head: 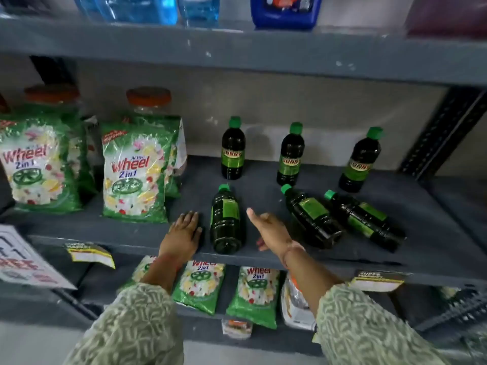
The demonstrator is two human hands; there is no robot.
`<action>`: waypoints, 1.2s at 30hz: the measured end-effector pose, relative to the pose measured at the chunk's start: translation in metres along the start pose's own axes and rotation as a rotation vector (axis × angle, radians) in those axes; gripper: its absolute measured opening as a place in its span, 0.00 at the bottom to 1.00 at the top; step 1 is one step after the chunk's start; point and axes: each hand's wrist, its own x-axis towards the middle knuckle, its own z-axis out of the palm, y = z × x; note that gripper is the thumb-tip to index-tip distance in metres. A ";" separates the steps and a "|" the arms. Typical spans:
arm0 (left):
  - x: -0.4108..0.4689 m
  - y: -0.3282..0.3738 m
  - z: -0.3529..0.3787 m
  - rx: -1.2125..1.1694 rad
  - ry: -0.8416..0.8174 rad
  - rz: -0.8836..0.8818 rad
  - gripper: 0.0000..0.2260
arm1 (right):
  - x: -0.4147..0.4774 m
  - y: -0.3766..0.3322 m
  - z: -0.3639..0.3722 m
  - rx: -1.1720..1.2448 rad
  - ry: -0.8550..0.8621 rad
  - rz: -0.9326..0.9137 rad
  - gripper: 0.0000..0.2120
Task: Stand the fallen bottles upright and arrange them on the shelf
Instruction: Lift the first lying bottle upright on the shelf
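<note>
On the grey middle shelf (263,177) three dark green bottles with green caps stand upright at the back: one on the left (233,150), one in the middle (291,155), one on the right (360,162). Three more lie on their sides nearer the front: a left one (227,219), a middle one (311,216) and a right one (366,222). My left hand (185,227) rests flat on the shelf just left of the left fallen bottle, holding nothing. My right hand (266,229) hovers just right of that bottle, fingers apart, thumb out.
Green Wheel detergent packs (131,175) stand on the shelf's left half with orange-lidded jars (149,98) behind. Blue containers (286,11) sit on the shelf above. More detergent packs (253,293) lie on the lower shelf. A perforated steel upright (442,135) bounds the right side.
</note>
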 end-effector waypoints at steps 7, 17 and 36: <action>0.012 -0.012 0.018 0.154 0.109 0.058 0.37 | 0.035 -0.039 0.052 -0.171 -0.028 0.071 0.35; 0.010 -0.007 0.017 0.145 0.142 0.048 0.35 | 0.052 -0.020 0.024 0.019 0.378 -0.281 0.28; 0.019 0.015 0.017 0.130 0.036 0.013 0.23 | 0.042 0.025 0.013 0.016 0.313 -0.418 0.44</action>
